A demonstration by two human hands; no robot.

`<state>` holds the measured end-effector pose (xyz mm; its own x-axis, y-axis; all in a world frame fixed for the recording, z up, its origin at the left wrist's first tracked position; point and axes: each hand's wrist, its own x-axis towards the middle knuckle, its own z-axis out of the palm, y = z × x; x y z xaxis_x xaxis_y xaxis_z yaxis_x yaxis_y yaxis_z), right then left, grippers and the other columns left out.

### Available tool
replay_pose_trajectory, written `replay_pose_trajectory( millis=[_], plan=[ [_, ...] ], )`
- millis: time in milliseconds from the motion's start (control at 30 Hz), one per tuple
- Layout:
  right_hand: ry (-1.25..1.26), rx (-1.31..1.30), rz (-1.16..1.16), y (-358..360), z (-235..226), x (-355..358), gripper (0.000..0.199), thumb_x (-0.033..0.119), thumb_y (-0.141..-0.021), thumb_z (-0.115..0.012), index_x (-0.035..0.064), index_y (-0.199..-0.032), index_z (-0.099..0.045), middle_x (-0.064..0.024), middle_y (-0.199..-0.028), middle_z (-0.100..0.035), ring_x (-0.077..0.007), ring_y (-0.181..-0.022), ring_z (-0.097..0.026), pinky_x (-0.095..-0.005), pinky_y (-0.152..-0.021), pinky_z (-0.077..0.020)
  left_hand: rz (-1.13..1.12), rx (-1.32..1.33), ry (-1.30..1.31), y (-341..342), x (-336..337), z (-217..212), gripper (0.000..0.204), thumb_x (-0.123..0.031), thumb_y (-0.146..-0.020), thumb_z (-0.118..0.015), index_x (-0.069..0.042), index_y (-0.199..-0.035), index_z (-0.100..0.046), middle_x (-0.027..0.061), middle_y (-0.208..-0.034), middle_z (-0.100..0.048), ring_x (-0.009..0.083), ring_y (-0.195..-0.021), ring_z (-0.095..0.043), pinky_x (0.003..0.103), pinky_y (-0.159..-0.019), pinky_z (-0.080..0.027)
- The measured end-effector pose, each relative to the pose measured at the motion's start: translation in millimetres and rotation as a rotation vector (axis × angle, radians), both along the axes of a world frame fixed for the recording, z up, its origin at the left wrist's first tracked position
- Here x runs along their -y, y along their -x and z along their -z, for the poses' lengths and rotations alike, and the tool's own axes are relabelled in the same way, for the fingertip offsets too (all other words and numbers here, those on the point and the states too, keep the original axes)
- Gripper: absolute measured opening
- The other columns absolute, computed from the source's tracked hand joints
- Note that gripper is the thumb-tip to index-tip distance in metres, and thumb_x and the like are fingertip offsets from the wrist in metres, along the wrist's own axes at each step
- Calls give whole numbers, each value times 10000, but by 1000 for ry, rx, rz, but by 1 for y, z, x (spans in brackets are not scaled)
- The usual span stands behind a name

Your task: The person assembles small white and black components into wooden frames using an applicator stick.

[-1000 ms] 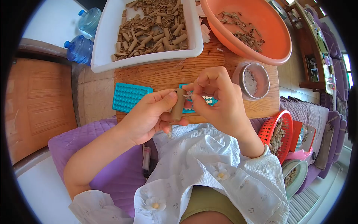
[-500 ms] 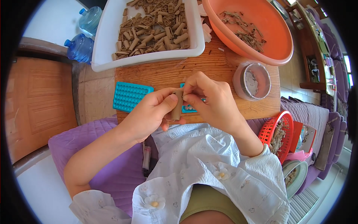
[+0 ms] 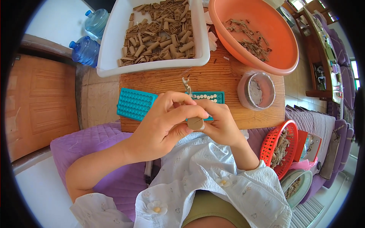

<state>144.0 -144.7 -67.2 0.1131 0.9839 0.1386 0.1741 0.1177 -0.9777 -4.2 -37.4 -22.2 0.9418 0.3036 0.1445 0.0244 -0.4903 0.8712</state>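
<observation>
Over the front edge of the wooden table (image 3: 161,79), both hands come together on a brown cylinder (image 3: 195,123), its round end turned toward me. My left hand (image 3: 157,123) is closed with thumb and fingers at its left side. Closed on the other side is my right hand (image 3: 224,123), its fingertips partly hidden. A thin, twisted beige piece (image 3: 186,86) sticks up just beyond my left fingers; what holds it is hidden. Behind the hands lies a teal tray (image 3: 220,95) with white round pieces, partly covered. Left of them sits a second teal tray (image 3: 136,104) with rows of small cavities.
A white bin (image 3: 108,60) of brown pieces and an orange basin (image 3: 283,49) with twisted beige bits stand at the back. A clear round tub (image 3: 243,89) is on the right. Beside the table are a red basket (image 3: 269,138) and a purple padded seat (image 3: 95,144).
The cylinder has turned from lengthwise to end-on, and my left fingers have come over its top. My right hand has lowered beside it. The twisted piece now shows beyond them.
</observation>
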Motion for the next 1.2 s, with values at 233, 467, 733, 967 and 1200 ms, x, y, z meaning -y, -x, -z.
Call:
replay_pose_trajectory(
  millis=[233,467,733,967,1200],
  plan=[
    [-156,367,126,1,-14,2,322,65,-609,-676,-7,-903,-567,-94,-715,-557,-243,-641,-539,-307,-577,-435,-28,144,-620,-2,-15,1,299,-339,-743,-594,-49,-778,-533,51,-640,-437,193,-546,-482,294,-469,-414],
    [-38,359,-4,6,-11,14,291,92,-651,-670,19,-915,-572,-101,-680,-537,-264,-614,-537,-356,-543,-431,39,153,-689,-2,-9,9,243,-271,-718,-575,-92,-613,-448,29,-566,-359,179,-473,-447,290,-388,-375],
    [366,485,264,-67,-28,76,267,5,-629,-624,9,-896,-609,-104,-786,-588,-236,-676,-568,-300,-615,-456,8,0,-501,-2,-9,14,315,-289,-711,-621,-48,-893,-530,76,-793,-548,230,-689,-570,315,-540,-471],
    [1184,1092,394,-184,-9,247,199,158,-679,-593,1,-801,-598,-198,-697,-561,-353,-698,-556,-436,-622,-430,-140,-125,-658,-20,-44,11,216,-139,-723,-606,-60,-907,-526,74,-813,-558,235,-728,-580,332,-575,-486],
    [994,1078,447,-212,-24,212,405,118,-659,-617,59,-1054,-548,-168,-807,-603,-309,-729,-593,-389,-676,-467,-160,-135,-1021,-92,-145,60,173,-31,-724,-488,-62,-885,-546,55,-870,-526,223,-829,-532,322,-640,-490]
  ],
)
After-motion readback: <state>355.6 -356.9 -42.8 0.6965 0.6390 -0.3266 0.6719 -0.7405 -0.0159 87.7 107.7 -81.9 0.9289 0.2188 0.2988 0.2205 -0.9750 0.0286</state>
